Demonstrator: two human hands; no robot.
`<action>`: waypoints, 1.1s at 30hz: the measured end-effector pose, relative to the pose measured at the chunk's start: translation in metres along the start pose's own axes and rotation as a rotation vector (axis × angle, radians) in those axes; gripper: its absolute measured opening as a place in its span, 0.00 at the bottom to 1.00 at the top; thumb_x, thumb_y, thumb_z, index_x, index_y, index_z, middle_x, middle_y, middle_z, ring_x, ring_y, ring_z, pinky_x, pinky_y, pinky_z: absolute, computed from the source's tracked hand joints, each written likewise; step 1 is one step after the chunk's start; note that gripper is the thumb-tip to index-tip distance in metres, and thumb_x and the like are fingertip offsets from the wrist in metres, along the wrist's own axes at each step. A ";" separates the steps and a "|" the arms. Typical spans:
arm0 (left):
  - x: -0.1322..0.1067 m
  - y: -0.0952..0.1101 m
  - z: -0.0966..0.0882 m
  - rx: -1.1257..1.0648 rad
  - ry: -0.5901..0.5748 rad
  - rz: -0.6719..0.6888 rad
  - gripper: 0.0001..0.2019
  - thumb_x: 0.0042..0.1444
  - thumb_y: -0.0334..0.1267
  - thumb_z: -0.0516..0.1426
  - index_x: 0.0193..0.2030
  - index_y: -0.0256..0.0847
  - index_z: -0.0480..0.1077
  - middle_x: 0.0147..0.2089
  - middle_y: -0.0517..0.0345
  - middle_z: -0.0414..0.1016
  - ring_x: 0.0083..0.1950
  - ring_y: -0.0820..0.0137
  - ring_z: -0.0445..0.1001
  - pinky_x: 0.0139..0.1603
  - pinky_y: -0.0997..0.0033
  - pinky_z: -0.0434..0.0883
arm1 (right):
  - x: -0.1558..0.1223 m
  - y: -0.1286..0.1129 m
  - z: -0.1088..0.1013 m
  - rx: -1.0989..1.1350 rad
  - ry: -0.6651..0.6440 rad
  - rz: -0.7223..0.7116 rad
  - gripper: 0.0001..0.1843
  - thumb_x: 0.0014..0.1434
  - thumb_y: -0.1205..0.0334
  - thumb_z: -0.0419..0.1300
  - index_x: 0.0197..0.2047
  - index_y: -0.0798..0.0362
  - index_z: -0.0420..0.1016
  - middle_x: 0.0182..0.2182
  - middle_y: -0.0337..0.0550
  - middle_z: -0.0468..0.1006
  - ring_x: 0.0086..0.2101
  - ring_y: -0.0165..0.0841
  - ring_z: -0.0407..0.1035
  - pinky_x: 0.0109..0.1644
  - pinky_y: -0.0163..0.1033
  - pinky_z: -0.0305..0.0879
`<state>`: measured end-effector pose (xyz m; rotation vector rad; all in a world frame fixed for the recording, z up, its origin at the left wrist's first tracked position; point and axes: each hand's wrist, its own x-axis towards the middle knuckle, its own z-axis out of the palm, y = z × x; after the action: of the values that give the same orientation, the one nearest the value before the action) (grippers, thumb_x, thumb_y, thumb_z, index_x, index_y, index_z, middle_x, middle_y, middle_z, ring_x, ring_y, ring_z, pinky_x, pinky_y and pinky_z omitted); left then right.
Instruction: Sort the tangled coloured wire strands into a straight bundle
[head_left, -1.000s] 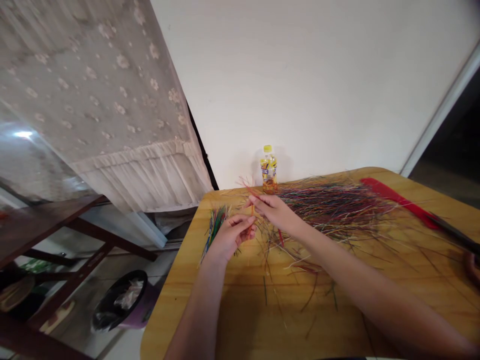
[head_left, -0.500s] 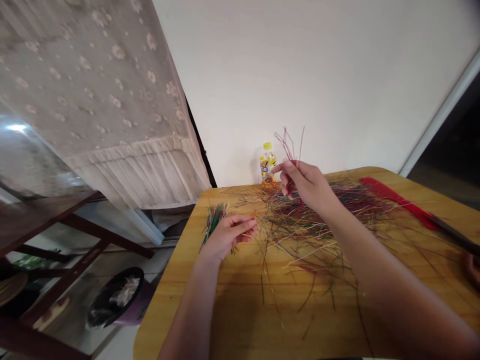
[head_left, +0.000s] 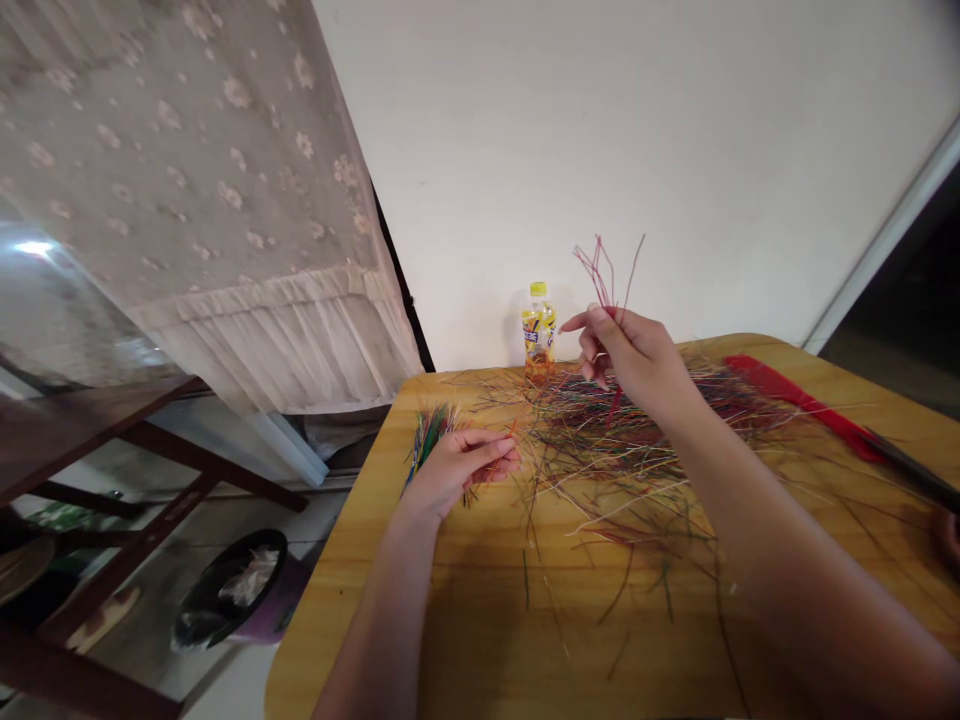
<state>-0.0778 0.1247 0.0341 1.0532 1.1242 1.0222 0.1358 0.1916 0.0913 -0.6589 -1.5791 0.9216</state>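
On the far left of the yellow-brown wooden table (head_left: 360, 600), a compact bunch of thin multicoloured strands (head_left: 430, 437) lies gathered. To its right, a broad tangled heap of loose strands (head_left: 645, 450); by far the larger share, seemingly ungathered. Left hand (head_left: 476, 463), beside the bunch, pinches thin orange strands (head_left: 513, 431). Right hand (head_left: 634, 357), raised above the heap, pinches thin red strands (head_left: 598, 270).

Red strands (head_left: 604, 297) in right hand (head_left: 636, 352), orange strands (head_left: 513, 430) in left hand (head_left: 466, 462), above a wooden table (head_left: 480, 610)
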 end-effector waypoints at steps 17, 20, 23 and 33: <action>-0.001 0.001 -0.003 -0.033 0.016 -0.016 0.10 0.41 0.40 0.67 0.29 0.39 0.77 0.30 0.56 0.79 0.30 0.74 0.75 0.30 0.78 0.70 | 0.000 0.001 -0.001 -0.064 -0.026 -0.014 0.19 0.64 0.49 0.49 0.38 0.55 0.72 0.19 0.36 0.64 0.18 0.24 0.62 0.17 0.30 0.54; 0.000 0.001 -0.003 -0.034 0.014 -0.005 0.10 0.41 0.41 0.67 0.29 0.39 0.77 0.30 0.56 0.79 0.30 0.74 0.75 0.30 0.78 0.70 | -0.001 0.000 -0.001 -0.049 -0.021 -0.011 0.19 0.64 0.49 0.49 0.38 0.55 0.72 0.19 0.35 0.63 0.18 0.23 0.62 0.17 0.30 0.53; 0.000 0.001 -0.004 -0.033 0.020 -0.003 0.10 0.40 0.41 0.67 0.29 0.38 0.77 0.29 0.56 0.78 0.29 0.74 0.74 0.29 0.77 0.70 | -0.002 0.000 0.000 -0.054 -0.027 -0.022 0.20 0.63 0.48 0.49 0.38 0.55 0.72 0.19 0.35 0.64 0.18 0.24 0.62 0.18 0.31 0.54; -0.001 0.000 -0.005 0.006 0.009 0.000 0.07 0.43 0.42 0.66 0.29 0.42 0.77 0.31 0.57 0.79 0.32 0.71 0.75 0.30 0.75 0.69 | -0.002 -0.002 0.002 -0.063 0.005 -0.025 0.20 0.63 0.47 0.49 0.37 0.55 0.72 0.18 0.35 0.64 0.18 0.24 0.61 0.18 0.31 0.54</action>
<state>-0.0832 0.1242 0.0336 1.0541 1.1358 1.0248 0.1341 0.1883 0.0920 -0.6832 -1.6137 0.8541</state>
